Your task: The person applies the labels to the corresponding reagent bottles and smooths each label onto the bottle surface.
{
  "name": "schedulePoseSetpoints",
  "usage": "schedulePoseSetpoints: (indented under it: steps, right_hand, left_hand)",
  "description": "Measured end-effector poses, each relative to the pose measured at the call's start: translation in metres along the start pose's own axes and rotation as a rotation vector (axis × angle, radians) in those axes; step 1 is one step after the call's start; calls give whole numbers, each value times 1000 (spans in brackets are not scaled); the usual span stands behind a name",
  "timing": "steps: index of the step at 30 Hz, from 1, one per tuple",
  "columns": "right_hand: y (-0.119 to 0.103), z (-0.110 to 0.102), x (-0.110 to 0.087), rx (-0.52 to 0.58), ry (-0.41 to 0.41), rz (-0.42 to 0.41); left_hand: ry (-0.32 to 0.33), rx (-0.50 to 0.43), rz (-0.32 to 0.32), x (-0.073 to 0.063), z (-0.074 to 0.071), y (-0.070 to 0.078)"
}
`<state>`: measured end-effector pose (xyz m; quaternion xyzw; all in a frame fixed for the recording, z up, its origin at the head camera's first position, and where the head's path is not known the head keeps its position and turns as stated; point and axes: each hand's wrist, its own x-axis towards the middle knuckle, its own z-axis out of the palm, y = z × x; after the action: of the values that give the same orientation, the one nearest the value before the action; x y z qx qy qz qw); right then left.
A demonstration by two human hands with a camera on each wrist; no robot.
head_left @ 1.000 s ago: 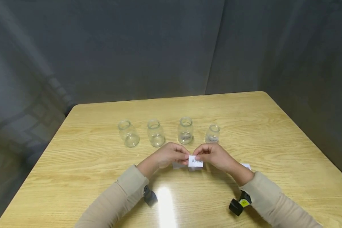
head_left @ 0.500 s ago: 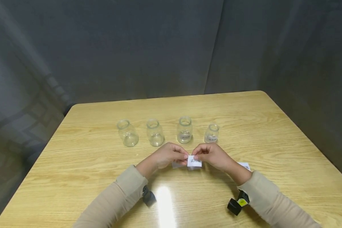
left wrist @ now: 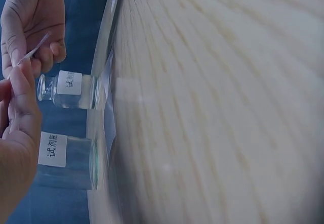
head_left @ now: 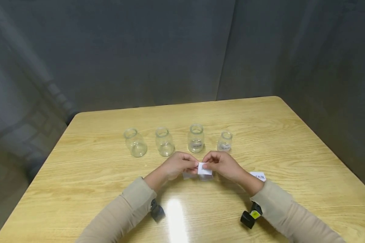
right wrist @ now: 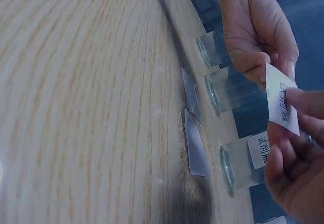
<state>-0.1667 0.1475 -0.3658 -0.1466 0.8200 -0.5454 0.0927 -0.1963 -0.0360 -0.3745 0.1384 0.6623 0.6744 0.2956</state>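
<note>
I see both hands nearly meeting over the wooden table (head_left: 94, 185), each clamped on the same small white label (right wrist: 276, 100): the left hand (head_left: 180, 165) pinches one edge, the right hand (head_left: 224, 165) the other side, its thumb over the printed characters. The label is up off the surface, above two paper slips (right wrist: 195, 148). Beyond, I count four glass jars (head_left: 165, 143) in a row, the two rightmost labelled; another printed slip (head_left: 258, 175) lies beside the right forearm
</note>
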Motion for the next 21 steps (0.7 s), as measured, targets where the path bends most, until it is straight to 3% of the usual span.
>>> schedulePoseSetpoints:
  steps: [7,11,15,21]
  right_hand:
    - [-1,3,-2,-168,217,11]
    - [-3,5,-3,-263,295,-18]
    - [-7,9,-3,-293,266,-45]
    - [-11,12,-2,-247,164,-35]
  left_hand:
    - [81,-21,19,2,-3,-5]
    - [96,-20,25,3,-3,-5]
    - [108,8,26,3,-1,-2]
    - [91,65,47,-2,5,5]
